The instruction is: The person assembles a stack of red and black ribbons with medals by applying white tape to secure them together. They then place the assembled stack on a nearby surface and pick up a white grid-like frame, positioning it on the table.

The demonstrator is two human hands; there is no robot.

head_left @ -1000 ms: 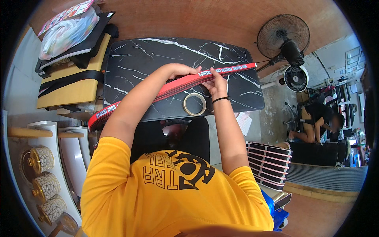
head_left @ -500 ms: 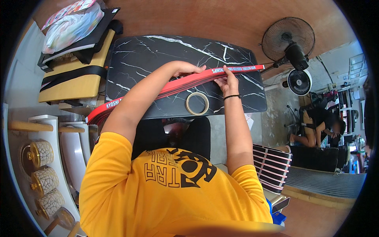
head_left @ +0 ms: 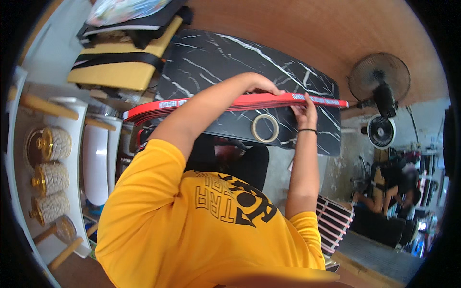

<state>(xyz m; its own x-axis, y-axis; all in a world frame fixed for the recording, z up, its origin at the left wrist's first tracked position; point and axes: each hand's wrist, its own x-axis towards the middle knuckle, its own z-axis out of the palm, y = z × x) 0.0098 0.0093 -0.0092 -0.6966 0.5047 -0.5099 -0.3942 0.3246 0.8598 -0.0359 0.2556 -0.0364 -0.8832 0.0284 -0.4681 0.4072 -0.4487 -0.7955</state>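
Two bare hands are at work over the black marble-patterned table [head_left: 211, 60] in the head view, and between them runs a stack of red printed strips [head_left: 269, 100], stretched lengthwise across that table, its ends reaching past the tabletop on the left and the right. And look at the right hand [head_left: 306, 111], over the table's right part: thumb up on the printed face, fingers tucked below, closed on the stack near its right end! The left hand [head_left: 266, 86] comes in over the table's middle, fingers bent down at the stack's far edge and touching it; whether they grip or merely press, I cannot tell, because the fingertips are partly hidden. Near the table's front edge, just below the stack, sits a roll of tape [head_left: 254, 129], lying flat with its ring showing. A black bracelet [head_left: 307, 130] circles the right wrist, over the table's front right side. Left of the table, a yellow board [head_left: 108, 78] wears a black strap [head_left: 122, 58]; beyond the table's right end, a black pedestal fan [head_left: 379, 77] stands above a smaller white-rimmed fan [head_left: 382, 130], and farther off a person in dark clothing [head_left: 403, 177] bends low, blurred.
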